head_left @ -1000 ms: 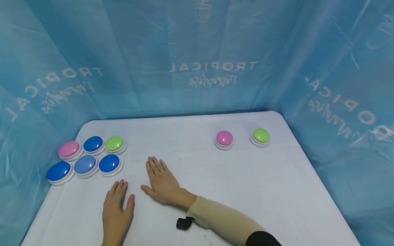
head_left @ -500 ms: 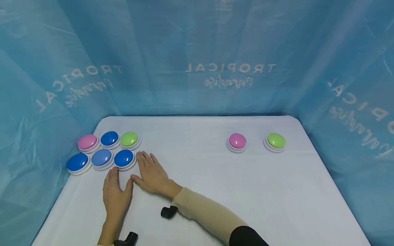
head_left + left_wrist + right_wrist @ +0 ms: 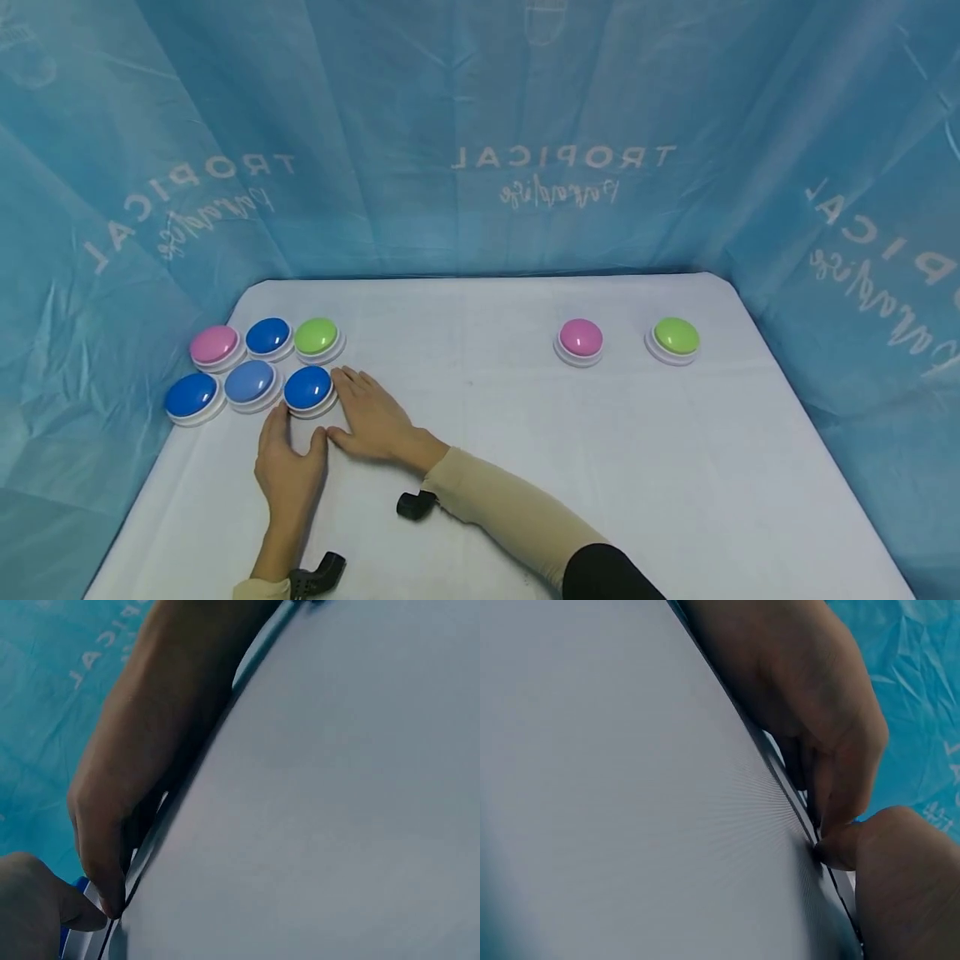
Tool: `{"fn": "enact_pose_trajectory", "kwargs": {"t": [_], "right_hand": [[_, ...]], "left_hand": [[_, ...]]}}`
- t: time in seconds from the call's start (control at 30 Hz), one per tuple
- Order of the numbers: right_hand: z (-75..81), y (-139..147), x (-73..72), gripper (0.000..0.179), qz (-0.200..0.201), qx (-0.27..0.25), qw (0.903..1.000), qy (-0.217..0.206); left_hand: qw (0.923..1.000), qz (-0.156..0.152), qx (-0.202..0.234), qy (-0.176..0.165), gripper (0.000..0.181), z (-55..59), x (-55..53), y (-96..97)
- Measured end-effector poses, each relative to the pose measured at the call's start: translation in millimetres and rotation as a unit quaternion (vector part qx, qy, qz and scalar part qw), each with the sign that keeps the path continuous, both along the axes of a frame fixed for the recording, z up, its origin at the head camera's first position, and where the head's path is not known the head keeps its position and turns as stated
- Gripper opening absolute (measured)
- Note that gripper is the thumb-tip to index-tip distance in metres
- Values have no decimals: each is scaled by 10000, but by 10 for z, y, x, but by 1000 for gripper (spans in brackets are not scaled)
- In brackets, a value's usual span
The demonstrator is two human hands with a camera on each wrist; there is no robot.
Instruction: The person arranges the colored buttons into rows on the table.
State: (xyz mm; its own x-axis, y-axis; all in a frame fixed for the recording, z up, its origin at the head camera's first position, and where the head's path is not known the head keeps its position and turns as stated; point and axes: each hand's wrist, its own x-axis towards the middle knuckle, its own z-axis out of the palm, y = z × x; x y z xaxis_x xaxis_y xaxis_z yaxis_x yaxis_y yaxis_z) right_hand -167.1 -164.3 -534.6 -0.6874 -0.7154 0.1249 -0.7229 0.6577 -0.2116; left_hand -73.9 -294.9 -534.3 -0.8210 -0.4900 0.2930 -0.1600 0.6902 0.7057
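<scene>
Both hands reach to the dark blue dome button (image 3: 308, 388) with a white base, at the front right of a cluster. My left hand (image 3: 291, 477) lies at its near left side, fingertips at the base. My right hand (image 3: 377, 423) lies on the other side, its extended fingers along the base's right edge. The thumbs meet in front of the button. In the left wrist view, a sliver of the blue dome (image 3: 81, 884) shows behind the thumbs; the hands hide most of the base there.
Beside it are a light blue button (image 3: 249, 382), another dark blue one (image 3: 190, 394), a pink one (image 3: 213, 343), a third dark blue one (image 3: 267, 336) and a green one (image 3: 315, 336). Farther right stand a pink button (image 3: 581, 337) and a green button (image 3: 677, 336). Blue curtains (image 3: 375, 217) surround the white table (image 3: 600, 467).
Both hands have moved up to the front-right dark blue button, one on each side. Over the last half second it has shifted slightly right, away from the light blue button. The head view has turned left.
</scene>
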Motion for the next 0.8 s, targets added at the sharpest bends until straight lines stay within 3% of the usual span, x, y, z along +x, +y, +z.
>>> {"fn": "enact_pose_trajectory", "kwargs": {"t": [0.23, 0.43, 0.6, 0.8], "right_hand": [[-56, 322, 137, 93, -88, -225, 9995, 186], [-58, 677, 237, 93, -363, -454, 9982, 171], [-66, 1036, 226, 92, -716, -713, 9949, 57], [-80, 1441, 190, 90, -1294, -939, 9871, -108]], "left_hand": [[9996, -247, -10, -152, 70, 2, 112, 277], [9964, -757, -273, -271, 74, 1, 128, 525], [9882, -1403, -598, -127, 76, -15, 45, 755], [9751, -2078, -678, -375, 79, -27, -172, 1062]]}}
